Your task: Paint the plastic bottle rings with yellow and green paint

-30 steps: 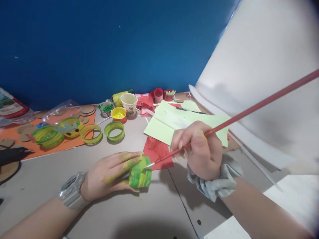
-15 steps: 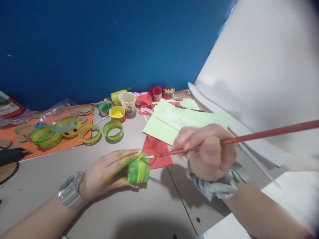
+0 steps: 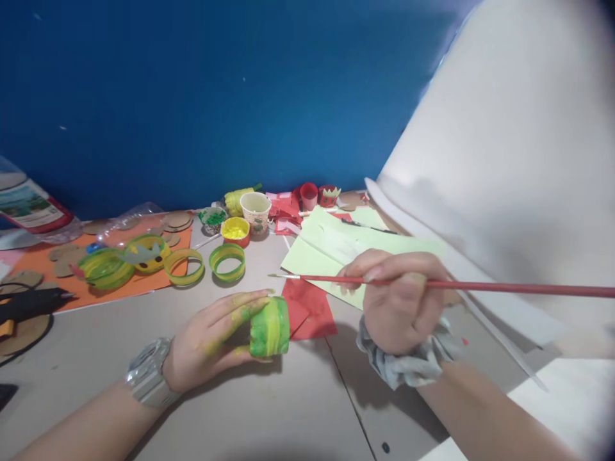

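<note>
Watching remotely through the head camera. Largest first: a blue wall fills the back of my view, with a pale panel slanting down the right side. Below them, the grey bench.

On the bench, far left, an orange sheet with cardboard discs and painted pieces lying on it. Right of centre, pale green paper, its near edge overlapping red paper.

Longest tool: a red paintbrush, roughly level, its handle running out at my right edge. The right grip is closed on it, thumb and fingers pinching the shaft; a grey scrunchie circles that wrist.

Left grip: part-closed, fingers over and thumb under a green-and-yellow cup-shaped piece. Piece lies on its side, left of the red paper; I cannot tell if it touches the bench. Yellow and green paint on the fingers. Silver watch at the wrist.

Smaller: paper cup, two striped rings nearer me, a pot of yellow paint just beside the cup.

Smallest: brush bristles, showing just above the piece, apart from it.
</note>
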A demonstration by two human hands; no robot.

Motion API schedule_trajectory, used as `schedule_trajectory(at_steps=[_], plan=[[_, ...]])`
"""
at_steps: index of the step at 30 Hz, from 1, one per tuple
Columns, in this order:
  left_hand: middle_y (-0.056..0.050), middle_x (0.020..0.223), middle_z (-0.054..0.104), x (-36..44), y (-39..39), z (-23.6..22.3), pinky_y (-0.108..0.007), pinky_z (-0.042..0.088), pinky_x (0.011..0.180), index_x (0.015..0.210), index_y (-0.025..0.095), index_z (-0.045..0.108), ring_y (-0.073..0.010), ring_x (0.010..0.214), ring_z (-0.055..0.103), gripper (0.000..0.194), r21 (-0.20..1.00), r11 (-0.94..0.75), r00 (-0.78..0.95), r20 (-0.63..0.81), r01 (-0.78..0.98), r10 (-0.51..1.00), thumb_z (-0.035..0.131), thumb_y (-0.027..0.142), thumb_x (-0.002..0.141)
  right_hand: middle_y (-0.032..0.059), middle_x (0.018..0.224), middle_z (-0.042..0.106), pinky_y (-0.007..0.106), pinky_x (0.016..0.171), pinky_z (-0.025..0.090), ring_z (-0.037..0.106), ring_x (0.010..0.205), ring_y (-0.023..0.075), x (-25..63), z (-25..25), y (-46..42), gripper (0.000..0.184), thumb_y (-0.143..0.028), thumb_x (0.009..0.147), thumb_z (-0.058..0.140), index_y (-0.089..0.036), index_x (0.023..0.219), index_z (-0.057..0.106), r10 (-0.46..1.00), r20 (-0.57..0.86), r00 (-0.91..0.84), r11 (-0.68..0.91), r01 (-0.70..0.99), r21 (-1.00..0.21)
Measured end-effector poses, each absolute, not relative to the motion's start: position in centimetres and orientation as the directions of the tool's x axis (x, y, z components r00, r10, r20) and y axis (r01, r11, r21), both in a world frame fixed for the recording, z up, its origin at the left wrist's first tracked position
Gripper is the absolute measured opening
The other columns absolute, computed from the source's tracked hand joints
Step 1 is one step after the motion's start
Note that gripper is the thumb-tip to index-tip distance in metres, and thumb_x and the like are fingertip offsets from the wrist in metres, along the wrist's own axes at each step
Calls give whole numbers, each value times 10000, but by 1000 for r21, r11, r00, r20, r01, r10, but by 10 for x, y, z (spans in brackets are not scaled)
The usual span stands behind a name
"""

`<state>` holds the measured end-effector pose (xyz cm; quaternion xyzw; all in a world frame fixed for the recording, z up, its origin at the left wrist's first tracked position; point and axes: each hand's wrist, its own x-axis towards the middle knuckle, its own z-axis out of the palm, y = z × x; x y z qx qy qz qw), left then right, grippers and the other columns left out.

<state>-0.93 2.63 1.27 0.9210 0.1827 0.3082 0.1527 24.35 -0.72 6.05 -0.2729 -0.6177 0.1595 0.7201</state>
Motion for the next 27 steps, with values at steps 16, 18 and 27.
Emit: schedule_trajectory(at_steps=[16,18,27], plan=[[-123,1385,559,-27,36,10,-380,466,1031,1360,248,454,-236,1204,564,717,528,-841,588,644,120,489,741,489,749,72,1086,624,364,800,549,621,916,168,169,82,118,274,-363,930,549,-158,1106,598,889,444,-115,413,623,-664],[-112,1346,597,-28,38,10,-372,472,1021,1336,242,491,-237,1183,574,724,541,-835,567,657,105,497,748,526,721,75,1104,620,373,812,547,621,934,174,157,80,131,277,-355,929,553,-156,1118,593,898,414,-147,398,672,-624],[-70,1207,690,-28,40,9,-366,503,930,1317,242,536,-244,1036,634,744,638,-767,632,564,75,531,722,610,698,18,859,624,295,673,534,601,706,114,137,80,141,280,-391,944,522,-130,1004,601,903,405,-145,361,766,-531]])
